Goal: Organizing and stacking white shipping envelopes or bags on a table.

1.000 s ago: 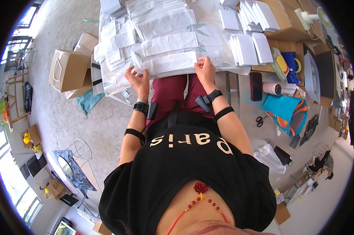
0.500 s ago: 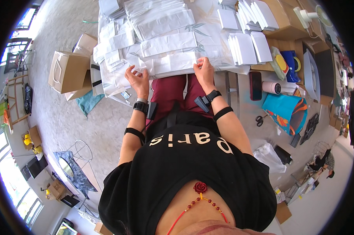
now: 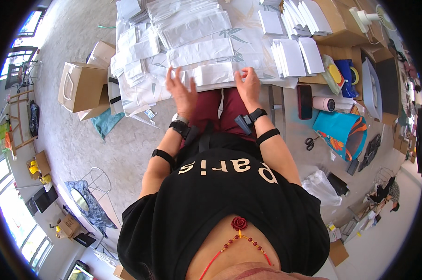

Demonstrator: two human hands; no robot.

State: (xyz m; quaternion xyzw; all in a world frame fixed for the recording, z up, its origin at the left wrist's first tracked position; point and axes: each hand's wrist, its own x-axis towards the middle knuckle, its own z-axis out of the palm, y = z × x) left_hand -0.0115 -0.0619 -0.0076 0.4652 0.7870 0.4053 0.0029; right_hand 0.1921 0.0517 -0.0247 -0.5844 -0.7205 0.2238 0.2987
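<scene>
Along the near edge of the table lies a long, flat white packet [image 3: 213,73] in a shiny clear sleeve. My left hand [image 3: 181,95] hovers over its left end, fingers spread, holding nothing. At the packet's right end, my right hand [image 3: 248,88] has thumb and forefinger pinched together at the sleeve's edge; the exact contact is too small to see. Just beyond lies another flat white packet [image 3: 200,52], and past that a broad overlapping pile of similar packets [image 3: 187,23]. Smaller white packets [image 3: 141,48] are heaped to the left.
Stacks of white cards or boxes [image 3: 288,58] stand at the table's right. Beside them are cardboard boxes [image 3: 337,18], a dark phone [image 3: 304,101], a pink cup [image 3: 324,104] and a blue patterned bag [image 3: 337,133]. An open carton [image 3: 83,86] stands left of the table.
My left hand has lifted off the packet's left end and swung right, its fingers opening. My right hand has shifted slightly to the right, still at the packet's right end.
</scene>
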